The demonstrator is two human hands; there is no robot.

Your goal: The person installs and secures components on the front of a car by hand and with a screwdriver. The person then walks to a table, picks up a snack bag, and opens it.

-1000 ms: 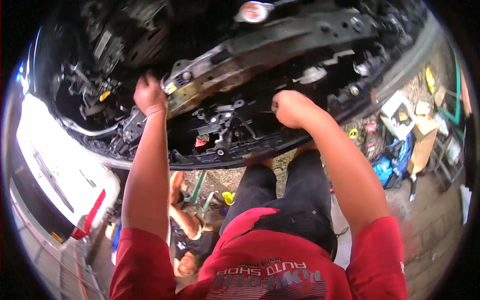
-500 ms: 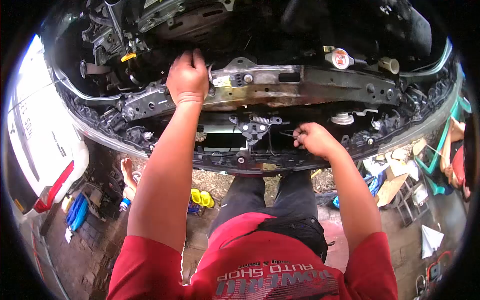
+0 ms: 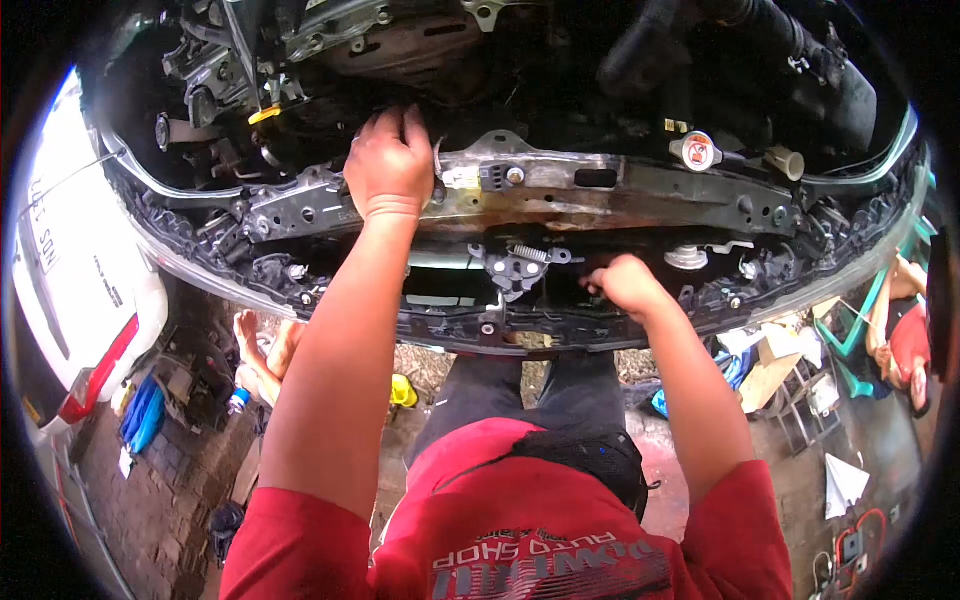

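Note:
My left hand [image 3: 390,168] lies over the radiator support beam [image 3: 560,200], its fingers bent over the far edge and their tips hidden in the dark engine bay. Close to its right side is a pale label [image 3: 462,179] on the beam. Below the beam, my right hand [image 3: 622,286] is closed in a pinch in the front gap; what it holds is hidden in shadow. Left of those fingers sits the hood latch [image 3: 518,268] with its coil spring [image 3: 527,253].
A radiator cap [image 3: 697,151] and a round horn [image 3: 686,257] are on the right. The yellow dipstick handle [image 3: 264,115] stands at left. A white car [image 3: 90,290] is parked alongside. Other people's limbs show at both sides, including a foot [image 3: 248,335]. Yellow footwear [image 3: 403,391] lies below.
The view has shifted slightly. My right hand has turned and its fingers sit deeper in the gap; a thin line seen at its fingertips before is no longer distinct. My left hand stays at the beam.

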